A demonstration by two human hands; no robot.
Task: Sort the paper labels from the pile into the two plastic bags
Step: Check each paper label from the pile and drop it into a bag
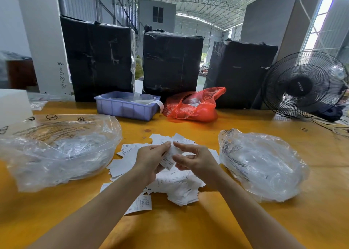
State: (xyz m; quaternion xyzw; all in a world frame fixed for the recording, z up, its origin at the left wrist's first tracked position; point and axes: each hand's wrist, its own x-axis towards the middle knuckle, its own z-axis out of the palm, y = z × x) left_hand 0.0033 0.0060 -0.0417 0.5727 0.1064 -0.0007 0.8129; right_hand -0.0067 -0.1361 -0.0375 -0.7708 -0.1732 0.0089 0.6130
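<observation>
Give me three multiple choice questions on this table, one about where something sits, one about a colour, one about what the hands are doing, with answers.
1. Where is the label pile?
A. Between the two clear bags
B. Inside the tray
C. Under the fan

2. What colour is the bag beside the tray?
A. Green
B. Red
C. Black

3. What are the hands doing?
A. Resting flat on the table
B. Holding a label together
C. Lifting a clear bag

Answers:
1 A, the pile lies between the left bag and right bag.
2 B, it is red plastic.
3 B, the left hand and right hand pinch one label above the pile.
</observation>
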